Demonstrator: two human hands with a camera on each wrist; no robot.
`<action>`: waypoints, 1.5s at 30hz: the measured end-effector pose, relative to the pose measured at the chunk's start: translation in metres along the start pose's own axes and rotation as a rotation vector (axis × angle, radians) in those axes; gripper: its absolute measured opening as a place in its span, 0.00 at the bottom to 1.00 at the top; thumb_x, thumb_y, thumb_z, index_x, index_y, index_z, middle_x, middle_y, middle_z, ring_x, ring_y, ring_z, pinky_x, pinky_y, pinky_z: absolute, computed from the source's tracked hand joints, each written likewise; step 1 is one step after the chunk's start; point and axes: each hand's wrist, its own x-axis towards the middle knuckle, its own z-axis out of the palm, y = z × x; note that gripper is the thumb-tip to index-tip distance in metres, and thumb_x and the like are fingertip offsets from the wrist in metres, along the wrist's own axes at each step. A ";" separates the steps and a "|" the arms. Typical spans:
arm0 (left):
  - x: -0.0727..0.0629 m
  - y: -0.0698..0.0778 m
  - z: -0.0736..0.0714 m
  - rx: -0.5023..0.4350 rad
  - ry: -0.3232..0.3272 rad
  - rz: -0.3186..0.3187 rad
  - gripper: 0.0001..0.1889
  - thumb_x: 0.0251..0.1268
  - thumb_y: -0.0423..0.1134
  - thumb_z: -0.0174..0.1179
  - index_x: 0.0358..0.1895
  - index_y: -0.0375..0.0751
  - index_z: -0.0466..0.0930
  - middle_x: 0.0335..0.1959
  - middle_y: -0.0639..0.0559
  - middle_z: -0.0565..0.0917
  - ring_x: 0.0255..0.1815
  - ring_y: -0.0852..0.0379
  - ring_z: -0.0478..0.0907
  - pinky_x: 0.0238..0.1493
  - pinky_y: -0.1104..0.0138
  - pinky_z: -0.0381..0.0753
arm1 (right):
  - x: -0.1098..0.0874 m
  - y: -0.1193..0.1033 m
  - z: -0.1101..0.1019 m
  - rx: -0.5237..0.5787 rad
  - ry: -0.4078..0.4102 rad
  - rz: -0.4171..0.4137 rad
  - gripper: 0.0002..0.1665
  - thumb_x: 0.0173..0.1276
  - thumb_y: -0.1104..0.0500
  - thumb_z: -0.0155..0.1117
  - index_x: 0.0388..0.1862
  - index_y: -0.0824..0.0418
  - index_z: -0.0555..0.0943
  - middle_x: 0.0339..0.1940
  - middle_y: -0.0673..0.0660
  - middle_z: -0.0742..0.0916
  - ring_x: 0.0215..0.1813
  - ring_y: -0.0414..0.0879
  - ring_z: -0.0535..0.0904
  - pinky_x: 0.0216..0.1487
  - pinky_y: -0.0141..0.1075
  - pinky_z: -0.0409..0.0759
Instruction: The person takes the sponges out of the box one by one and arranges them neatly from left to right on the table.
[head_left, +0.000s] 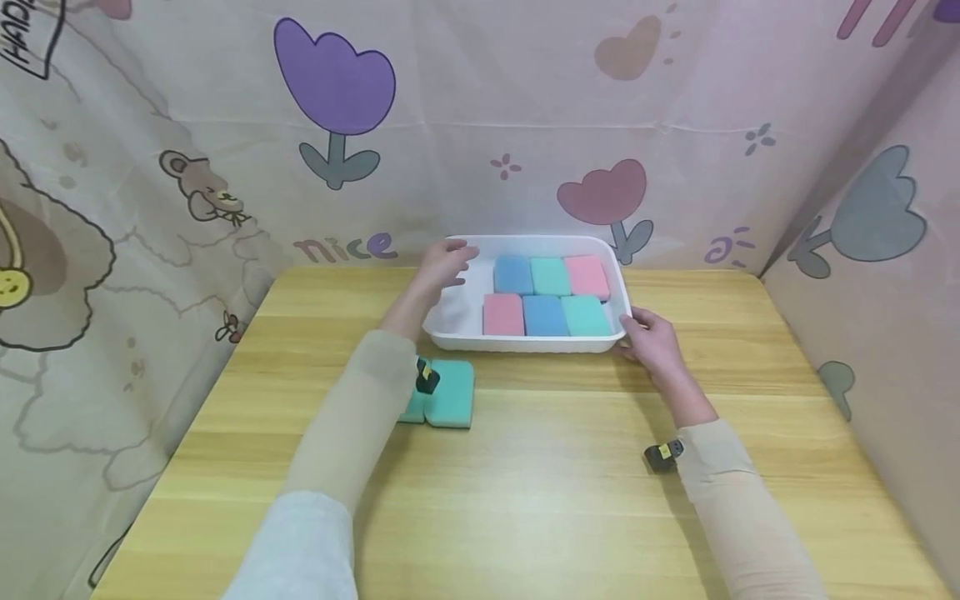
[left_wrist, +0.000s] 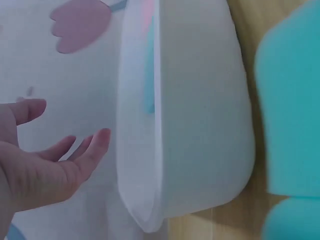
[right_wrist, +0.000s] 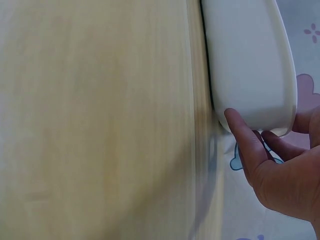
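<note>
A white plastic tray (head_left: pixel 525 342) sits at the back of the table with sponge-like blocks in two rows, among them a blue block (head_left: pixel 545 316), a pink block (head_left: pixel 502 315) and a teal block (head_left: pixel 587 315). Over the tray's left end hovers my left hand (head_left: pixel 444 265), fingers loosely bent with nothing between them. In the left wrist view its fingertips stand apart from the rim. My right hand (head_left: pixel 654 340) holds the tray's front right corner, thumb at the rim and fingers against the outer wall (right_wrist: pixel 250 65).
Two more teal blocks, one a teal block (head_left: pixel 452 395) in plain view, lie on the wooden table (head_left: pixel 555 492) in front of the tray, partly behind my left forearm. A printed curtain (head_left: pixel 480 92) hangs right behind the tray and along both sides.
</note>
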 end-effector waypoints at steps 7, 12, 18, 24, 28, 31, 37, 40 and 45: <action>0.040 0.002 0.004 0.001 -0.045 -0.141 0.32 0.79 0.47 0.57 0.78 0.37 0.62 0.79 0.39 0.64 0.77 0.39 0.65 0.76 0.51 0.72 | 0.000 0.000 0.002 0.000 0.000 0.011 0.36 0.85 0.52 0.48 0.83 0.68 0.56 0.79 0.72 0.65 0.74 0.67 0.71 0.61 0.42 0.84; 0.057 0.001 0.012 0.052 -0.024 -0.193 0.34 0.76 0.45 0.59 0.78 0.37 0.61 0.79 0.42 0.64 0.76 0.37 0.65 0.75 0.50 0.72 | 0.001 0.001 0.002 -0.003 0.006 0.015 0.35 0.85 0.52 0.48 0.83 0.68 0.57 0.79 0.72 0.65 0.73 0.66 0.72 0.60 0.40 0.85; 0.074 -0.004 0.024 0.103 -0.039 -0.275 0.32 0.78 0.48 0.56 0.78 0.40 0.62 0.77 0.39 0.66 0.75 0.37 0.67 0.73 0.48 0.75 | 0.002 0.002 0.002 0.008 0.005 -0.009 0.35 0.85 0.54 0.48 0.82 0.70 0.57 0.77 0.75 0.67 0.71 0.68 0.72 0.60 0.42 0.85; 0.086 -0.012 0.039 0.127 -0.030 -0.316 0.29 0.77 0.49 0.57 0.75 0.43 0.67 0.70 0.36 0.71 0.69 0.36 0.72 0.65 0.46 0.81 | 0.001 0.002 0.001 0.025 0.007 -0.009 0.35 0.85 0.54 0.48 0.82 0.71 0.56 0.77 0.75 0.66 0.72 0.68 0.71 0.62 0.45 0.84; 0.089 -0.015 0.048 0.138 -0.039 -0.297 0.29 0.77 0.47 0.57 0.76 0.42 0.66 0.70 0.35 0.71 0.68 0.35 0.72 0.64 0.43 0.81 | 0.001 0.002 0.001 0.027 0.005 -0.015 0.35 0.85 0.55 0.48 0.82 0.71 0.56 0.77 0.75 0.66 0.72 0.68 0.71 0.62 0.45 0.84; 0.089 -0.015 0.054 0.154 -0.047 -0.260 0.29 0.77 0.46 0.56 0.75 0.40 0.67 0.71 0.36 0.71 0.69 0.35 0.72 0.66 0.42 0.79 | 0.001 0.001 0.001 0.020 0.010 -0.017 0.35 0.85 0.55 0.48 0.82 0.72 0.56 0.77 0.75 0.66 0.72 0.68 0.71 0.61 0.44 0.85; 0.086 -0.015 0.063 0.109 -0.019 -0.248 0.27 0.74 0.40 0.59 0.73 0.38 0.70 0.71 0.40 0.74 0.70 0.38 0.73 0.71 0.47 0.76 | 0.002 0.001 0.002 0.016 0.013 -0.013 0.35 0.85 0.55 0.47 0.82 0.72 0.56 0.76 0.76 0.67 0.71 0.68 0.73 0.60 0.41 0.85; 0.089 -0.017 0.065 0.113 -0.011 -0.247 0.27 0.74 0.38 0.59 0.73 0.36 0.69 0.70 0.39 0.74 0.69 0.39 0.74 0.69 0.49 0.78 | 0.002 0.001 0.002 0.013 0.013 -0.008 0.35 0.85 0.55 0.48 0.81 0.72 0.56 0.76 0.75 0.67 0.71 0.68 0.73 0.59 0.41 0.86; 0.091 -0.017 0.066 0.086 0.007 -0.252 0.27 0.73 0.36 0.58 0.73 0.36 0.69 0.69 0.40 0.76 0.67 0.40 0.75 0.69 0.50 0.79 | 0.003 0.001 0.001 0.018 0.009 -0.006 0.35 0.85 0.54 0.47 0.82 0.71 0.56 0.77 0.75 0.66 0.73 0.67 0.71 0.62 0.44 0.84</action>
